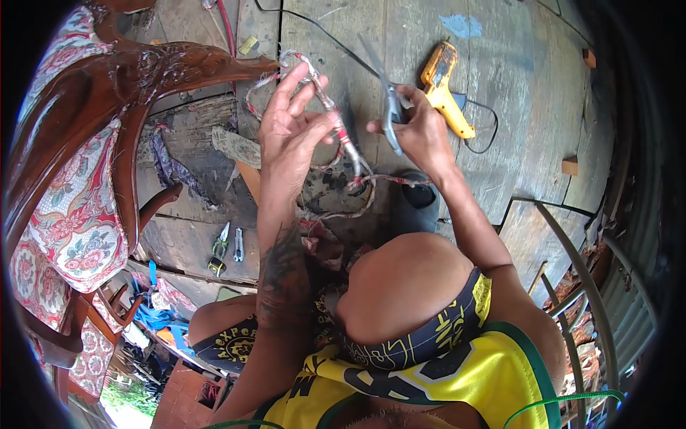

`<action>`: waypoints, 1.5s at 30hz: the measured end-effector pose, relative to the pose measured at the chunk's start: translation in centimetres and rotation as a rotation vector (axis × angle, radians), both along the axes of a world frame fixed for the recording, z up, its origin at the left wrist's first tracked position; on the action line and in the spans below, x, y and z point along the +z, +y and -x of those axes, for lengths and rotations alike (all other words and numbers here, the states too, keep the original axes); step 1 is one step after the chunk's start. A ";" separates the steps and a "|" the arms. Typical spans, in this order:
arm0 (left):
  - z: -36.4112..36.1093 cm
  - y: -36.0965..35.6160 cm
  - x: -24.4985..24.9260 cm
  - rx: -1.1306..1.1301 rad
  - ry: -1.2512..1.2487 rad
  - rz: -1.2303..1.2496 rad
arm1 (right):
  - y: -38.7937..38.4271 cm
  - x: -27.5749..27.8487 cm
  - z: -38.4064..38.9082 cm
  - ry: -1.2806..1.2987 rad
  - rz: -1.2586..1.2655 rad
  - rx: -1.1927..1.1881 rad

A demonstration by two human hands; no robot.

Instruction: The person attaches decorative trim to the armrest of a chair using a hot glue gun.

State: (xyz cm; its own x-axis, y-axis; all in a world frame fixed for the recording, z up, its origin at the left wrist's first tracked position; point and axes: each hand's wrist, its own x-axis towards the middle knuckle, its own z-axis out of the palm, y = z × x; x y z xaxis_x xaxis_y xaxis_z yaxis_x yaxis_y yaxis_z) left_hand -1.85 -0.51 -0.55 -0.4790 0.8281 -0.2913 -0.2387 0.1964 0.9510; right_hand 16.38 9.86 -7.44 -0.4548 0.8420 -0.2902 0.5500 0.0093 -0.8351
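Worn plank floor (500, 93) with a yellow gun-shaped tool (449, 107), wooden blocks (569, 166) toward its right edge, pliers (220, 249) near its near-left edge.

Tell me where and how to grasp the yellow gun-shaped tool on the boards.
Take the tool from above, probably, around its slim yellow handle, angled from the grimy body. The right hand crowds its left; the thin black cable loops on its right.

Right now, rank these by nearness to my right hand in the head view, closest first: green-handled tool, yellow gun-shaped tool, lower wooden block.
From the right hand:
1. Yellow gun-shaped tool: just to its right.
2. Lower wooden block: farther right, on the boards.
3. Green-handled tool: across on the left, beyond the left forearm.
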 end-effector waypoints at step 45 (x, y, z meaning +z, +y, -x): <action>-0.2 -6.8 10.7 -0.455 -0.275 -0.003 | 3.4 14.1 9.8 1.227 1.085 0.067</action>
State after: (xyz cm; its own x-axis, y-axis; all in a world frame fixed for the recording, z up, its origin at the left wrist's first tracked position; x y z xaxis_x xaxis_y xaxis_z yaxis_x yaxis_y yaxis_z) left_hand -1.68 -7.27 10.15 0.0225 0.9355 -0.3527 -0.3708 0.3354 0.8660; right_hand 6.55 13.30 6.64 -0.8700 0.4676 -0.1563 -0.3850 -0.8424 -0.3771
